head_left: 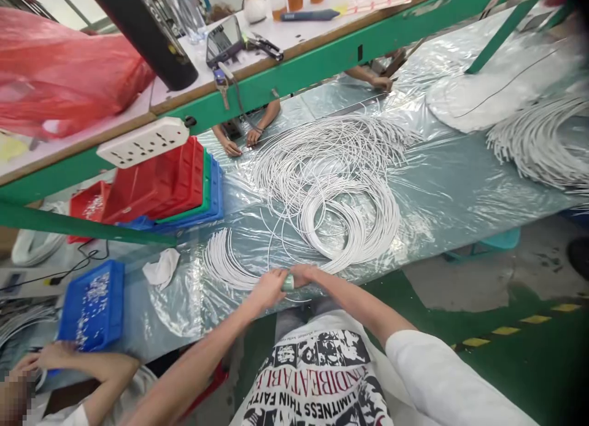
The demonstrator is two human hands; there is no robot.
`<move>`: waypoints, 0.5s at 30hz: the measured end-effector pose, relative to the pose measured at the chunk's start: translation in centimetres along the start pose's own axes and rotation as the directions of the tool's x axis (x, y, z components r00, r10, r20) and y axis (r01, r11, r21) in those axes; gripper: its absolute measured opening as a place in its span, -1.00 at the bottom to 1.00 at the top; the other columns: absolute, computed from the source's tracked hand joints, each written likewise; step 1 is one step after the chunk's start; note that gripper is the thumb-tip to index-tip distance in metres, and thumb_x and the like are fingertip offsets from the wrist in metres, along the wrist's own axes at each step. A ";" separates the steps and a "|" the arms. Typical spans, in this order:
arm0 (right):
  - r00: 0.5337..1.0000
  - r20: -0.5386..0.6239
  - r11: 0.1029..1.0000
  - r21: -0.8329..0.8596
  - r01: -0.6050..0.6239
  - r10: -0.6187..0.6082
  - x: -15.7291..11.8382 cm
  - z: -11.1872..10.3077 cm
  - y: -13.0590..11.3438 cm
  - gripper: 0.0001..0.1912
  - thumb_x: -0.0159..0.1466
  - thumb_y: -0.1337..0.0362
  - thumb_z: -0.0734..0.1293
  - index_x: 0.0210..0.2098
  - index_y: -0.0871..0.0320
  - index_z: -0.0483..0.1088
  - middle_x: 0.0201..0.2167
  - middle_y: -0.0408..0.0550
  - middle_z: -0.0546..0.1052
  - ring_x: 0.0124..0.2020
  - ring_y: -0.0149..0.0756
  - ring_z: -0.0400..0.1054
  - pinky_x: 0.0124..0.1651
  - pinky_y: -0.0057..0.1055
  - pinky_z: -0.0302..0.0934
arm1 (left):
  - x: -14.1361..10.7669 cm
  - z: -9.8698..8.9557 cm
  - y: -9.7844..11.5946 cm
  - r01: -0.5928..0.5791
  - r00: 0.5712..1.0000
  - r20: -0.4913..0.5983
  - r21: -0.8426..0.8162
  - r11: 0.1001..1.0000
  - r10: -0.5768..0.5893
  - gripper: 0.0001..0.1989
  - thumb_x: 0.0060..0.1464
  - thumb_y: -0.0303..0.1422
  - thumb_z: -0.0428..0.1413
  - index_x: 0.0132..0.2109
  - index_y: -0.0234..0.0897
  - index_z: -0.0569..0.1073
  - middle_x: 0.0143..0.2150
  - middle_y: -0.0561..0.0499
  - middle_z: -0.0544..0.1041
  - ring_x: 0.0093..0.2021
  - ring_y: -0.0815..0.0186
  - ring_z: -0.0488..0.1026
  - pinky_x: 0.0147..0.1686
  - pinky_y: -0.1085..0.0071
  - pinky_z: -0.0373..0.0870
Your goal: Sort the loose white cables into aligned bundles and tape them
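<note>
White cables (229, 267) | left hand (271, 287), right hand (304, 275) — both curled around green roll (288, 283) | shirt (317, 377) — "LIMITNESS THIN FAITH"

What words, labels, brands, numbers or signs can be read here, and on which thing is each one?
"NDIBEATABL", in red on the white shirt; the edges of the word are unclear.
"LIMITNESS THIN FAITH", in black on the same shirt, below the red word.
Too small or blurred to read: the line above the shirt's pictures, the marks on the dark cylinder, and the print on the marker.
</note>
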State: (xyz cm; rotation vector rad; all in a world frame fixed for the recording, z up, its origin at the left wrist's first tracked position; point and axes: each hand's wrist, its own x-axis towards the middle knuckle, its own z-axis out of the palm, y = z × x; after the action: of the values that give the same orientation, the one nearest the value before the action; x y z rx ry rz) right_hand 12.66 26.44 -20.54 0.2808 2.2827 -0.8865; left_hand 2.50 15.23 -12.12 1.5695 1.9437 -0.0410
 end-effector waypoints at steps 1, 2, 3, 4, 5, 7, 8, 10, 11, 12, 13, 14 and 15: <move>0.999 0.032 1.000 0.003 -0.003 0.003 0.2 -0.3 0.1 -0.75 0.36 0.21 0.34 -0.05 0.25 0.41 -0.10 0.01 0.48 -0.15 -0.19 0.43 -0.11 -0.18 0.39 | -0.9 1.1 0.5 0.009 1.000 -0.019 -0.007 1.000 -0.010 -0.57 -0.09 -0.48 0.20 -0.01 -0.21 0.39 -0.02 -0.12 0.48 0.08 0.06 0.39 0.06 0.28 0.27; 0.998 0.069 1.000 0.002 -0.013 0.013 0.4 -0.6 0.2 -0.74 0.36 0.20 0.34 -0.05 0.25 0.41 -0.10 0.00 0.47 -0.16 -0.19 0.42 -0.12 -0.19 0.39 | -1.6 2.3 0.8 0.023 0.999 -0.044 -0.016 1.000 -0.024 -0.58 -0.07 -0.49 0.18 -0.01 -0.22 0.38 -0.02 -0.13 0.47 0.07 0.06 0.38 0.07 0.26 0.27; 0.995 0.101 1.000 0.000 -0.025 0.025 0.4 -0.8 0.2 -0.74 0.36 0.20 0.33 -0.06 0.26 0.41 -0.11 0.00 0.47 -0.16 -0.18 0.43 -0.13 -0.20 0.39 | -1.9 3.5 1.1 0.038 0.997 -0.071 -0.028 0.999 -0.040 -0.59 -0.05 -0.50 0.17 0.00 -0.24 0.36 -0.02 -0.15 0.46 0.07 0.05 0.38 0.07 0.24 0.28; 0.992 0.122 0.999 0.000 -0.035 0.035 0.5 -1.0 0.2 -0.73 0.36 0.19 0.33 -0.06 0.26 0.41 -0.11 -0.01 0.47 -0.17 -0.18 0.43 -0.14 -0.21 0.40 | -2.0 4.6 1.4 0.052 0.993 -0.101 -0.043 0.998 -0.056 -0.58 -0.05 -0.51 0.16 0.00 -0.26 0.35 -0.02 -0.16 0.45 0.07 0.04 0.37 0.07 0.21 0.29; 0.990 0.137 0.999 0.000 -0.044 0.044 0.5 -1.2 0.3 -0.73 0.36 0.18 0.33 -0.05 0.26 0.41 -0.12 -0.01 0.47 -0.18 -0.18 0.43 -0.15 -0.22 0.40 | -2.0 5.7 1.5 0.063 0.989 -0.131 -0.061 0.996 -0.070 -0.57 -0.06 -0.52 0.16 0.01 -0.27 0.34 0.00 -0.16 0.43 0.09 0.03 0.35 0.08 0.19 0.29; 0.986 0.154 0.998 -0.004 -0.059 0.059 0.4 -1.6 0.3 -0.71 0.36 0.17 0.33 -0.06 0.28 0.41 -0.13 -0.01 0.47 -0.19 -0.18 0.43 -0.17 -0.23 0.40 | -1.5 7.7 1.6 0.075 0.976 -0.195 -0.103 0.992 -0.094 -0.52 -0.09 -0.58 0.15 0.03 -0.29 0.31 0.05 -0.18 0.39 0.14 0.01 0.29 0.11 0.13 0.27; 0.985 0.158 0.998 -0.008 -0.064 0.065 0.3 -1.8 0.4 -0.71 0.36 0.16 0.32 -0.07 0.28 0.41 -0.14 -0.01 0.47 -0.20 -0.18 0.43 -0.17 -0.24 0.40 | -1.3 8.5 1.6 0.077 0.968 -0.228 -0.128 0.989 -0.105 -0.49 -0.09 -0.61 0.14 0.05 -0.29 0.30 0.08 -0.18 0.36 0.18 0.01 0.25 0.14 0.10 0.25; 0.985 0.159 0.997 -0.021 -0.071 0.073 0.3 -2.3 0.6 -0.72 0.37 0.17 0.32 -0.08 0.28 0.41 -0.15 -0.01 0.48 -0.22 -0.22 0.43 -0.19 -0.26 0.40 | -1.0 9.9 1.5 0.073 0.949 -0.291 -0.185 0.980 -0.126 -0.43 -0.08 -0.65 0.10 0.11 -0.27 0.27 0.15 -0.19 0.31 0.24 0.02 0.19 0.19 0.06 0.21; 0.985 0.156 0.997 -0.030 -0.073 0.077 0.2 -2.6 0.7 -0.73 0.37 0.18 0.32 -0.08 0.27 0.41 -0.16 -0.01 0.48 -0.23 -0.24 0.43 -0.21 -0.27 0.40 | -0.9 10.5 1.4 0.068 0.939 -0.317 -0.216 0.974 -0.136 -0.41 -0.06 -0.65 0.09 0.14 -0.25 0.25 0.18 -0.18 0.29 0.26 0.02 0.16 0.21 0.05 0.19; 0.985 0.152 0.997 -0.040 -0.073 0.078 0.2 -2.9 0.8 -0.74 0.37 0.19 0.32 -0.08 0.26 0.41 -0.16 0.00 0.48 -0.25 -0.26 0.43 -0.22 -0.28 0.40 | -0.9 11.1 1.3 0.062 0.929 -0.339 -0.249 0.967 -0.147 -0.40 -0.04 -0.65 0.07 0.17 -0.24 0.24 0.19 -0.18 0.28 0.28 0.03 0.14 0.23 0.04 0.17; 0.986 0.147 0.996 -0.052 -0.071 0.078 0.3 -3.2 0.8 -0.75 0.37 0.19 0.32 -0.08 0.26 0.41 -0.17 -0.01 0.48 -0.25 -0.27 0.43 -0.23 -0.29 0.40 | -1.0 11.5 1.2 0.055 0.921 -0.357 -0.283 0.957 -0.159 -0.40 -0.01 -0.64 0.06 0.18 -0.22 0.24 0.20 -0.17 0.28 0.30 0.04 0.12 0.24 0.05 0.17; 0.987 0.142 0.996 -0.064 -0.068 0.077 0.3 -3.4 0.9 -0.75 0.37 0.19 0.32 -0.10 0.26 0.42 -0.18 -0.02 0.49 -0.26 -0.27 0.43 -0.23 -0.29 0.40 | -1.1 12.0 1.2 0.050 0.912 -0.371 -0.320 0.946 -0.174 -0.42 0.01 -0.63 0.06 0.19 -0.21 0.25 0.19 -0.16 0.29 0.30 0.06 0.13 0.24 0.06 0.17; 0.988 0.138 0.995 -0.077 -0.063 0.073 0.3 -3.6 1.0 -0.75 0.37 0.18 0.32 -0.11 0.26 0.42 -0.20 -0.02 0.49 -0.27 -0.28 0.43 -0.23 -0.29 0.40 | -1.3 12.4 1.1 0.046 0.903 -0.383 -0.358 0.933 -0.192 -0.45 0.04 -0.61 0.06 0.19 -0.19 0.27 0.18 -0.14 0.30 0.30 0.07 0.14 0.24 0.07 0.18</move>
State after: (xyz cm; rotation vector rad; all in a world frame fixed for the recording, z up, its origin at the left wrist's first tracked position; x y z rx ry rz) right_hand 10.97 29.55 -19.27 0.2546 2.1561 -0.7627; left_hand 9.11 9.52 -21.02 1.2939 2.2190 0.5952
